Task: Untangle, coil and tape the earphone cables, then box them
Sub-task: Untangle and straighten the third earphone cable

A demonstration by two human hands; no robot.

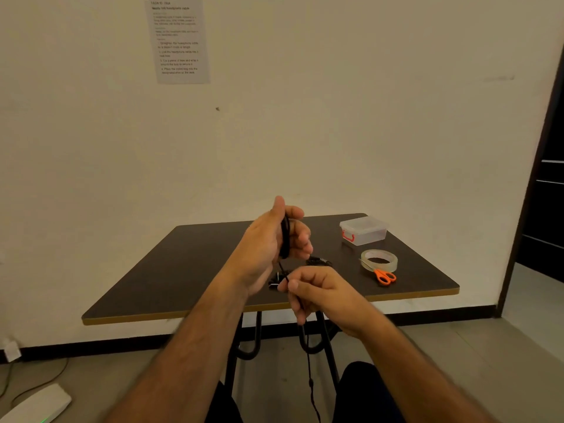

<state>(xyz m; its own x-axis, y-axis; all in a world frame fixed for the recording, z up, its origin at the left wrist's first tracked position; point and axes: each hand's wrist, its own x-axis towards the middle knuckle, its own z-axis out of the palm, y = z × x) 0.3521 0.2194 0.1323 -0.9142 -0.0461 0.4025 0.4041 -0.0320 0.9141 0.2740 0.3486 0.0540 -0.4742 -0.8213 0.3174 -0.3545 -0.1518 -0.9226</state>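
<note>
My left hand is raised above the dark table and holds a black earphone cable coil wound round its fingers. From the coil the cable's loose end runs down through my right hand, which pinches it just below, and hangs toward the floor. Another black earphone bundle lies on the table behind my hands. Partly hidden by them is a further dark bundle. A clear plastic box with red latches stands at the table's far right, lid on.
A roll of clear tape and orange-handled scissors lie on the table's right side, in front of the box. A printed sheet hangs on the wall. A white device and cables lie on the floor at left.
</note>
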